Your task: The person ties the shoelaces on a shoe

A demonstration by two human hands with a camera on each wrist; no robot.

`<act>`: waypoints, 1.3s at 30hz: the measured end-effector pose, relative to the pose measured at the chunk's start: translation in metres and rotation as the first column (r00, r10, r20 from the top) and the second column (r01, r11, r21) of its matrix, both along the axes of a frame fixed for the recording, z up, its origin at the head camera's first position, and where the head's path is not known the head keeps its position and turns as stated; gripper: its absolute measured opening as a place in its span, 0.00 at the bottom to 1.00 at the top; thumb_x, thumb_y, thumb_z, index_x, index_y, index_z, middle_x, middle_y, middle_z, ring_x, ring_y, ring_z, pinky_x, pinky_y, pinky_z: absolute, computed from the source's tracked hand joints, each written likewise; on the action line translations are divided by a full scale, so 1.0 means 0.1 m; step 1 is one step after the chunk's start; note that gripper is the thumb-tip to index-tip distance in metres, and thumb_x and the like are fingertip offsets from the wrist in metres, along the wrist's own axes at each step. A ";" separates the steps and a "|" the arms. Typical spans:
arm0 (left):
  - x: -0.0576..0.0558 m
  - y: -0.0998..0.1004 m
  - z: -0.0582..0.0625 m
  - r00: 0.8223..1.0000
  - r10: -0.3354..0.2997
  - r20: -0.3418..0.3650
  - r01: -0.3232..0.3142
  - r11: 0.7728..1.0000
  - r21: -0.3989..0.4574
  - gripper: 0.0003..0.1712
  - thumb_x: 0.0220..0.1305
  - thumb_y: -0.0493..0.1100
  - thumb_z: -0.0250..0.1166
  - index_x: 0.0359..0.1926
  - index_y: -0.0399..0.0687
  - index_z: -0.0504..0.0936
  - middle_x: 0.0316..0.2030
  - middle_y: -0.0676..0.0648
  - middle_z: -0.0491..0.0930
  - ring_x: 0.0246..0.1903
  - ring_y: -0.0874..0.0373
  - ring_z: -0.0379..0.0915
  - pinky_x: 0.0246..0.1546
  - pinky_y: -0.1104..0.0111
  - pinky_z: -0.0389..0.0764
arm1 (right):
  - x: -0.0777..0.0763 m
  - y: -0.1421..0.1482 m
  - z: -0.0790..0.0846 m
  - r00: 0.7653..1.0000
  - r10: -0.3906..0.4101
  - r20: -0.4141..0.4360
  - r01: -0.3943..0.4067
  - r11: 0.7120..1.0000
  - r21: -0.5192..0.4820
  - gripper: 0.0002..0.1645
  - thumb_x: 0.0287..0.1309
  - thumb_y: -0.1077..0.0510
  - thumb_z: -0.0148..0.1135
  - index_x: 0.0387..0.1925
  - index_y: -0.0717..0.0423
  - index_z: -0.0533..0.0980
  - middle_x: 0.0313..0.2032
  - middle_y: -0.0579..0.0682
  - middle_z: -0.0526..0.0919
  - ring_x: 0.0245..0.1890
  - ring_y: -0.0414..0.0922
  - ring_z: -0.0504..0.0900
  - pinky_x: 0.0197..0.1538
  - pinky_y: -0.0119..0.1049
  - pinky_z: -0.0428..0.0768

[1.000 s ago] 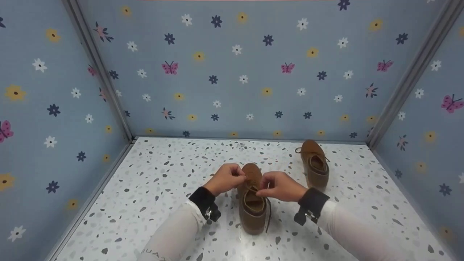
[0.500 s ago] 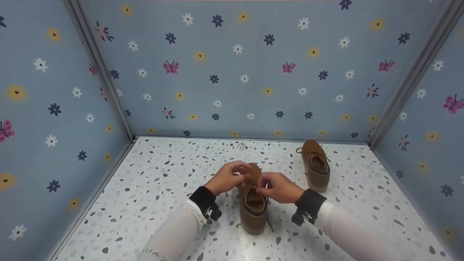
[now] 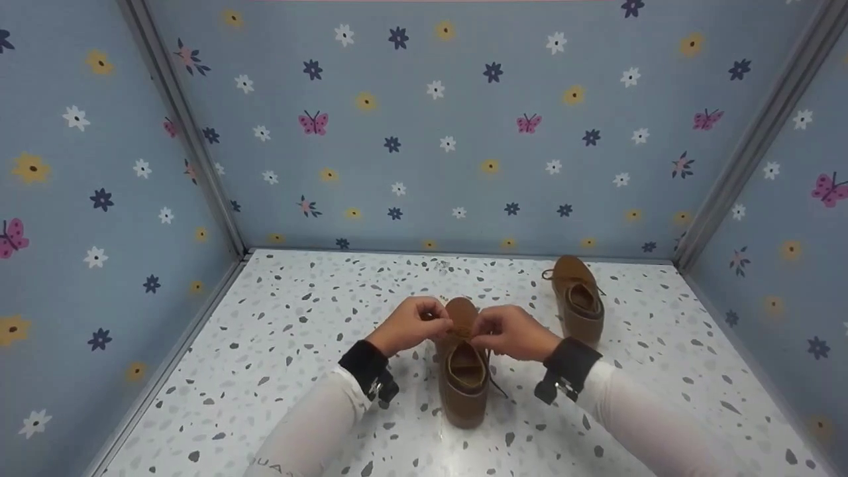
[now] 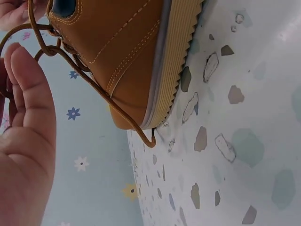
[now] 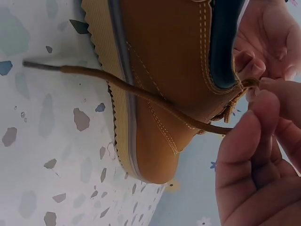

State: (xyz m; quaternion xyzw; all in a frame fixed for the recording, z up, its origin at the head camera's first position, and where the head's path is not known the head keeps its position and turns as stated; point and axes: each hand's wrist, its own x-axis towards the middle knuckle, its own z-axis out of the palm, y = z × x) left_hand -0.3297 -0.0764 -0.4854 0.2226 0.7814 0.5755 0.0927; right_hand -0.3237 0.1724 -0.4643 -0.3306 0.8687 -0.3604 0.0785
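Observation:
A brown lace-up shoe (image 3: 466, 401) stands on the floor between both hands, its toe pointing away from me. At the left of its lacing, my left hand (image 3: 412, 326) pinches the brown shoelace (image 4: 113, 102) between thumb and fingers. A knotted loop of that lace shows at the shoe's throat in the left wrist view, while another loop hangs along the shoe's side. Opposite, my right hand (image 3: 518, 333) pinches lace at the throat. In the right wrist view, a loose lace end (image 5: 89, 71) trails across the shoe from this hand. The fingers partly hide the lacing.
A second brown shoe (image 3: 580, 311), its lace in a bow, stands farther back on the right. The speckled white floor (image 3: 318, 298) is bounded by blue flowered panels (image 3: 424, 132) at the back and both sides, with grey posts (image 3: 192, 126) in the corners.
The left hand went forward over the toe, then drew back left. The right hand has shifted slightly forward, and the loose lace end has swung outward to the right. The second shoe stays put.

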 end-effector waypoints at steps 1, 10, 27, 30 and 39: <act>0.00 0.00 -0.01 1.000 0.004 -0.016 -0.004 1.000 -0.018 0.10 0.62 0.45 0.66 0.35 0.41 0.81 0.33 0.45 0.82 0.30 0.58 0.80 0.35 0.61 0.84 | -0.01 0.00 0.00 1.000 -0.008 -0.002 0.008 1.000 0.007 0.03 0.56 0.53 0.68 0.31 0.40 0.80 0.27 0.41 0.84 0.25 0.37 0.80 0.29 0.32 0.80; 0.17 -0.03 0.18 0.999 -0.009 -0.040 0.008 1.000 -0.029 0.08 0.59 0.36 0.66 0.35 0.35 0.77 0.30 0.50 0.77 0.26 0.64 0.75 0.28 0.72 0.78 | -0.15 -0.05 0.03 0.998 -0.057 -0.010 0.057 0.997 0.045 0.02 0.57 0.53 0.68 0.32 0.44 0.82 0.28 0.42 0.85 0.27 0.40 0.81 0.31 0.33 0.79; 0.11 -0.10 0.01 0.999 -0.041 -0.014 0.041 0.999 -0.009 0.10 0.56 0.39 0.69 0.35 0.41 0.76 0.27 0.51 0.79 0.24 0.61 0.76 0.29 0.67 0.80 | -0.28 -0.21 0.06 0.999 -0.008 0.034 0.001 0.980 0.199 0.05 0.59 0.56 0.64 0.30 0.45 0.84 0.26 0.42 0.83 0.25 0.38 0.77 0.30 0.33 0.77; 0.13 -0.11 0.01 0.999 -0.044 -0.022 0.043 0.999 -0.011 0.10 0.56 0.38 0.69 0.35 0.40 0.76 0.26 0.51 0.79 0.23 0.61 0.76 0.28 0.64 0.81 | -0.27 -0.22 0.06 0.999 -0.013 0.044 0.004 0.978 0.209 0.04 0.59 0.56 0.63 0.29 0.48 0.82 0.26 0.43 0.81 0.25 0.39 0.76 0.30 0.34 0.77; 0.18 -0.13 0.03 0.999 -0.051 0.017 0.051 0.998 -0.044 0.09 0.58 0.41 0.68 0.35 0.44 0.76 0.26 0.51 0.79 0.22 0.61 0.76 0.24 0.66 0.80 | -0.18 -0.27 0.06 0.999 -0.043 -0.025 0.048 0.965 0.256 0.06 0.63 0.54 0.59 0.30 0.49 0.75 0.25 0.43 0.78 0.24 0.38 0.76 0.29 0.34 0.76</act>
